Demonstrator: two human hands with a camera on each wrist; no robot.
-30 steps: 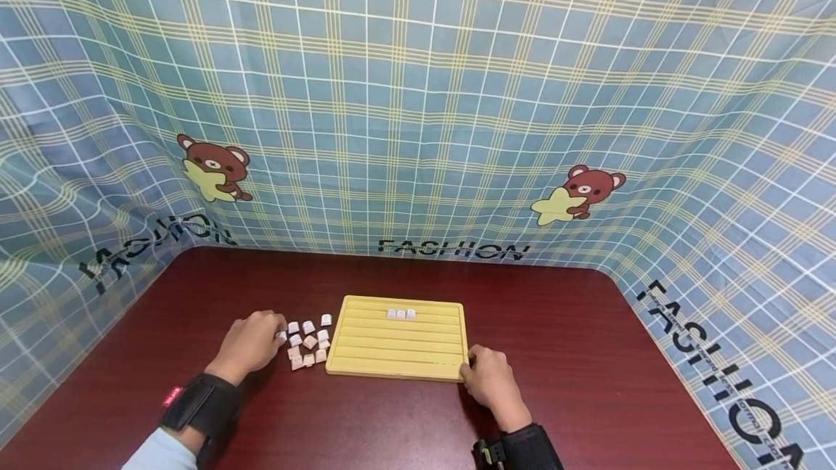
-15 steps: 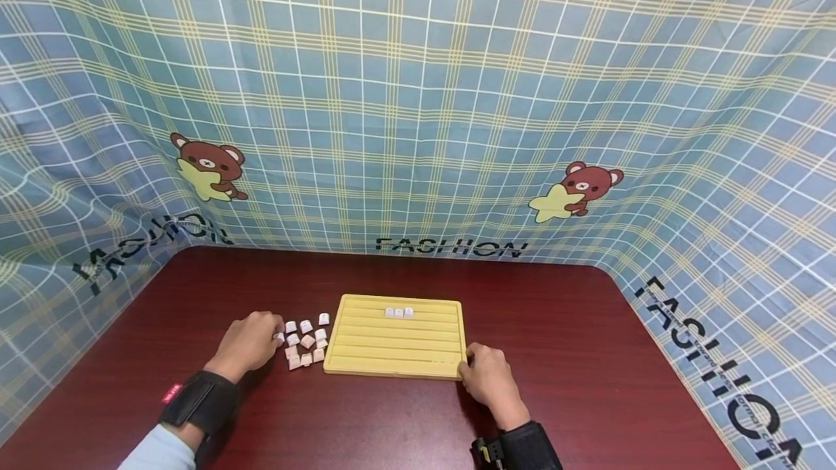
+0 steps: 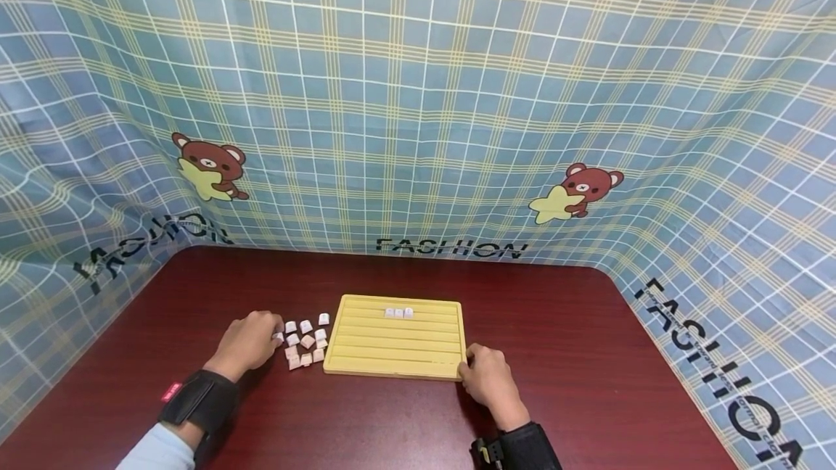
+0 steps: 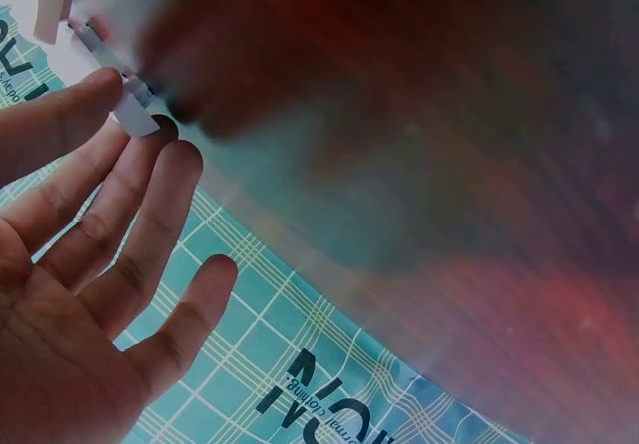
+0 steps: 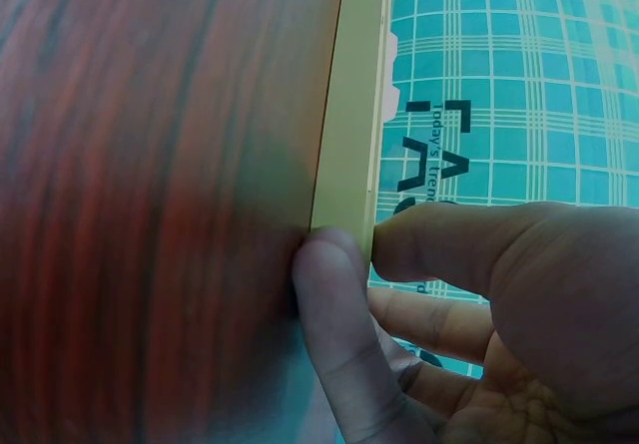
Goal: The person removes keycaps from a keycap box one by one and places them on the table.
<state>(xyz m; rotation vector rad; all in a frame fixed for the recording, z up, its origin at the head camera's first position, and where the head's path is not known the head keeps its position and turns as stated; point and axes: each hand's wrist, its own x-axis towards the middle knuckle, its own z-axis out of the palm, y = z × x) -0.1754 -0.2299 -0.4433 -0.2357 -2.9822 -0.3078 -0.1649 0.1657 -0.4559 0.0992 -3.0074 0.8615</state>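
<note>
My left hand is at the left side of a cluster of small white and cream keycaps. Its thumb and fingertips pinch one white keycap, seen close up in the left wrist view, while the little finger stands apart. To the right of the cluster lies a yellow ridged tray, with three white keycaps side by side on its upper part. At the tray's near right corner, my right hand grips the edge; the right wrist view shows thumb and index finger on the tray's side wall.
The dark red wooden table carries the tray and keycaps. A blue checked cloth with bears and lettering hangs behind and on both sides. A black band is round the left wrist, another black band round the right.
</note>
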